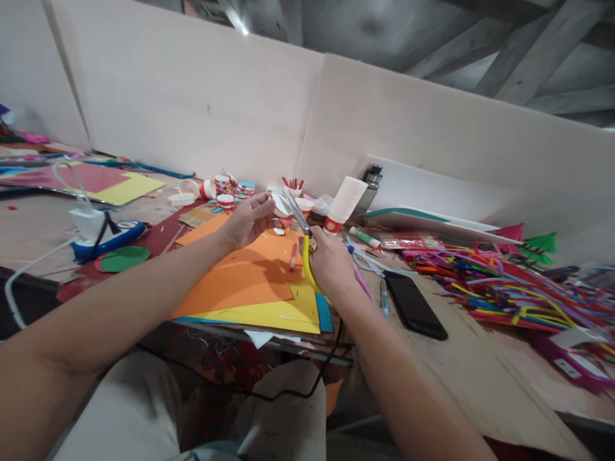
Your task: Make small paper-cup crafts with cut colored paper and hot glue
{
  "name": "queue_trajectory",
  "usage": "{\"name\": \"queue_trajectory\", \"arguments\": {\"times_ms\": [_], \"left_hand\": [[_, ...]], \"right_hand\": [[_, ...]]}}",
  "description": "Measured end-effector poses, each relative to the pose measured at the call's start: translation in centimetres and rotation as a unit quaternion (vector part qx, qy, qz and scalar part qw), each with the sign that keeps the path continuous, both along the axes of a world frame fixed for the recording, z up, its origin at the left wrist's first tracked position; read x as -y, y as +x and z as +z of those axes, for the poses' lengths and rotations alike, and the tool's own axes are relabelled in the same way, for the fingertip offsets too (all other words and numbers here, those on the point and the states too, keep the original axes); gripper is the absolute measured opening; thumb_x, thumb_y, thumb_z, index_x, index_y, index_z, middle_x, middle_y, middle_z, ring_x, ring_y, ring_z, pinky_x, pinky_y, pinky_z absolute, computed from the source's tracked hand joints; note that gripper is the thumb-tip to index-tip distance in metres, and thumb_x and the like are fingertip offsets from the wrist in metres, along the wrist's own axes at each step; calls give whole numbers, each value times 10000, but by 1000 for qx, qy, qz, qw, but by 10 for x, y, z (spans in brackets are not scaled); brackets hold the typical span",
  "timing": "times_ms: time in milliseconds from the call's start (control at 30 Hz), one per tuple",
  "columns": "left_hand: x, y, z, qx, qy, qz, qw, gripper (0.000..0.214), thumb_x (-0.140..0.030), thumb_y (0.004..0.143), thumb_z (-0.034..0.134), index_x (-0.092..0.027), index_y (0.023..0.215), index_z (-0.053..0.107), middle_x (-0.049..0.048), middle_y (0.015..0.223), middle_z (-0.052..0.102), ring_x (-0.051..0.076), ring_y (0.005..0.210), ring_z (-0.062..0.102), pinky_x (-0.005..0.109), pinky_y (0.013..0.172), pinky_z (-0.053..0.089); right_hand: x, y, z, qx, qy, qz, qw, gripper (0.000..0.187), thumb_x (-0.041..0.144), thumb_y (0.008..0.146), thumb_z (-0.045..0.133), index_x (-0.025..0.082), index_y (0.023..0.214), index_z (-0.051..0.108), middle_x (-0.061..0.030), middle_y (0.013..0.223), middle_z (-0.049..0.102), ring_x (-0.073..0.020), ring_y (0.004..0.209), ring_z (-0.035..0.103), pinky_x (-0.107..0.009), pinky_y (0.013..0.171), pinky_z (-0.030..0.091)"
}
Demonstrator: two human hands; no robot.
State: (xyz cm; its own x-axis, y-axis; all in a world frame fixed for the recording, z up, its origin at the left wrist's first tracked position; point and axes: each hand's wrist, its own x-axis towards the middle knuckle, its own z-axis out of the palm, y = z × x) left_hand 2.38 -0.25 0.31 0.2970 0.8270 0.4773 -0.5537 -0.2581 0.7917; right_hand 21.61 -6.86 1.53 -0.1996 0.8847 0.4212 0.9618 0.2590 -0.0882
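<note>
My left hand [250, 221] is closed on a small white paper cup [281, 205], held tilted above the orange paper sheet [245, 275]. Gripped in my right hand [331, 266] is a pair of yellow-handled scissors [303, 238], blades pointing up and left to the cup's rim. A thin red strip [293, 256] hangs below the cup. Under the orange sheet lie yellow [269, 314] and blue sheets.
A stack of white paper cups [344, 202] stands behind my right hand. A black phone [414, 304] lies to the right, beside a heap of coloured pipe cleaners [509, 288]. Decorated cups [225, 189], a green paper disc [123, 258] and a charger [89, 224] are at left.
</note>
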Motion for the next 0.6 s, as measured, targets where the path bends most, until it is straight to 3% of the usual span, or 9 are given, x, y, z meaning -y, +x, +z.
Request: {"name": "queue_trajectory", "arguments": {"times_ms": [600], "left_hand": [[-5,-5,2,27,-55,6,998,353,-455,850,630,-123,964,670,123,940,749,216,828,725,261,634,574]], "right_hand": [[1,-1,-1,18,-4,-3,1000,437,201,905,420,243,1327,525,-100,1055,714,-238,864,666,-290,689,414]]}}
